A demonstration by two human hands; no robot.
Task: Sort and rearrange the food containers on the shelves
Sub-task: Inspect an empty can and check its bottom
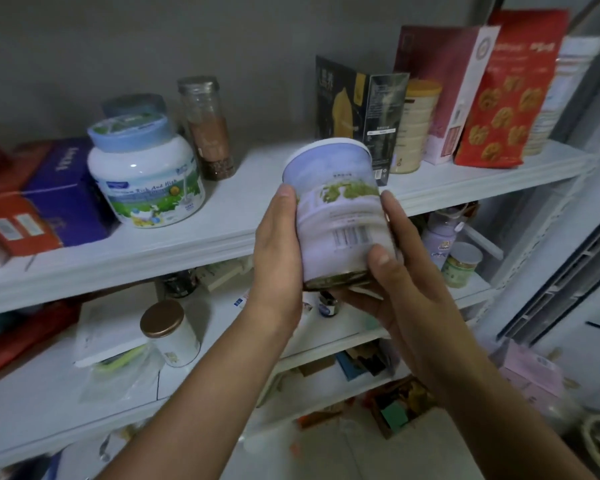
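Pale lilac can [340, 216], white lid on, barcode facing camera, tilted, held between left hand [278, 258] and right hand [406, 292]

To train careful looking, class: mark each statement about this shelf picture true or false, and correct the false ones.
1. Both hands hold the can. True: the left hand and the right hand grip it.
2. The can stands on the upper shelf. False: it is held in the air in front of that shelf.
3. The glass jar stands right of the blue-lidded tub. True.
4. The red bag lies flat on the lower shelf. False: it stands upright near the upper shelf's right end.
5. The gold-lidded jar is on the lower shelf. True.
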